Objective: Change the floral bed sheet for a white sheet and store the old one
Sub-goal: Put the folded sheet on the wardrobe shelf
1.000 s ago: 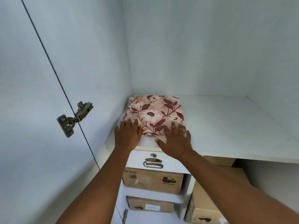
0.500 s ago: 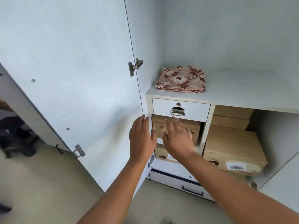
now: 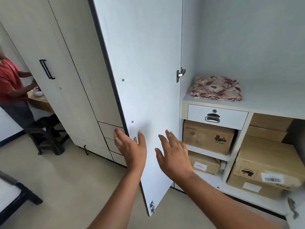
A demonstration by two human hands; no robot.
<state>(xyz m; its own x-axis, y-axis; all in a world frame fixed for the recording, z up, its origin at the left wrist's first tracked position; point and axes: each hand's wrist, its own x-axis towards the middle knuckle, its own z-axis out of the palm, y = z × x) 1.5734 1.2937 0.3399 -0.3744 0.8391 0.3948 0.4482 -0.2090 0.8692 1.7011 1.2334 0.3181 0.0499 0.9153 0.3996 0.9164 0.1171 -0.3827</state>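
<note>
Head view of an open wardrobe. The folded floral sheet (image 3: 216,88) lies on the shelf (image 3: 267,100) to the right of the wardrobe door (image 3: 145,71), just past its hinged side, and no hand is on it. The left hand (image 3: 130,147) is at the free edge of the door, with fingers straight and spread and gripping nothing; contact with the door cannot be confirmed. The right hand (image 3: 175,154) hovers before the inner face of the door, fingers straight and apart, and is empty. Right of the door, below the sheet, are a small drawer (image 3: 231,115) and cardboard boxes (image 3: 208,136). A second person (image 3: 11,83) stands far to the left of the door. Judged progress: the old sheet appears stored, and closing the door seems to be the step left here. Whether the white sheet is on the bed cannot be told from this view
</note>
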